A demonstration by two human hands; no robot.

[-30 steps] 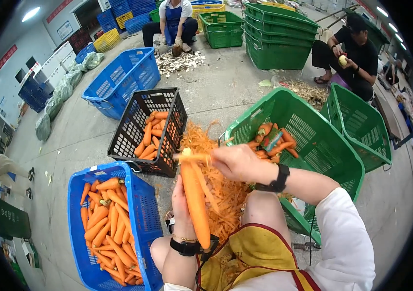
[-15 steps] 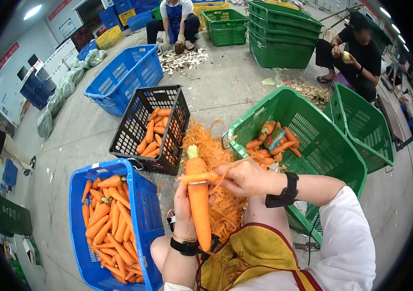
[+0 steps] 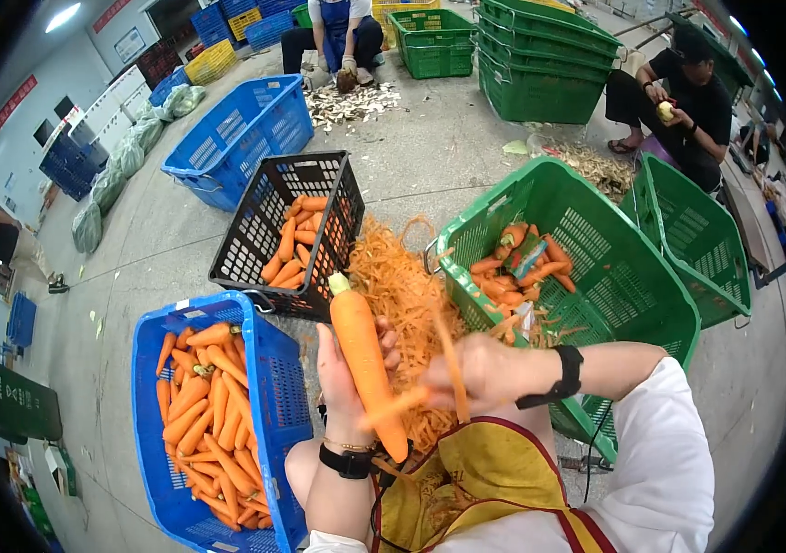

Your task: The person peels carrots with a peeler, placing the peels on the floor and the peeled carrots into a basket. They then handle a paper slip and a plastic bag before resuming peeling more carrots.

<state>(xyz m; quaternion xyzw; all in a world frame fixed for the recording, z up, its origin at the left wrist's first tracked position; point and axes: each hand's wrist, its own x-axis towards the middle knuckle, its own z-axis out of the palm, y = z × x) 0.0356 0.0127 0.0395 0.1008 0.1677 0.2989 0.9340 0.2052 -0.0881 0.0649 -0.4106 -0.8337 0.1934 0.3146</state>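
Observation:
A large carrot [image 3: 365, 350] lies along the palm and fingers of my left hand [image 3: 342, 369], its pale green stem end pointing up and away from me. My right hand [image 3: 476, 373] is smeared by motion beside the carrot's lower half. It grips an orange peeler [image 3: 399, 405], whose blurred head crosses the carrot near its tip. A long strip of peel [image 3: 453, 364] trails up beside that hand. Beneath both hands a heap of carrot peelings [image 3: 397, 276] covers the floor and reaches toward the yellow apron [image 3: 503, 465] on my lap.
At left stands a blue crate [image 3: 277, 387] full of carrots. A black crate [image 3: 250, 207] beyond it holds several more. The green crate [image 3: 614, 267] at right contains carrots and a colourful wrapper. Two people work farther off, near stacked green crates [image 3: 540, 83] and an empty-looking blue crate [image 3: 227, 138].
My right hand and the peeler have moved down the carrot toward its tip and nearer to me. The carrot has shifted slightly left, and a peel strip now swings upward.

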